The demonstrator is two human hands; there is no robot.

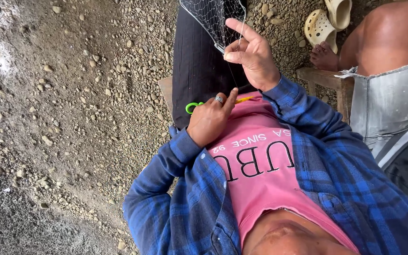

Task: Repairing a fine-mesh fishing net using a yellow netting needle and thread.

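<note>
Hands at the lap: right hand (253,59) is pinching the net's (213,19) edge, drawing its mesh taut for access; left hand (209,119) is gripping a green-handled tool (193,107) close below.

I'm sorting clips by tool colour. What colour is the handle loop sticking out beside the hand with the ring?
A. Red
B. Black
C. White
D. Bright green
D: a bright green handle loop juts out beside the ringed left hand, which also grips a thin yellow piece, while the right hand pinches the net.
</note>
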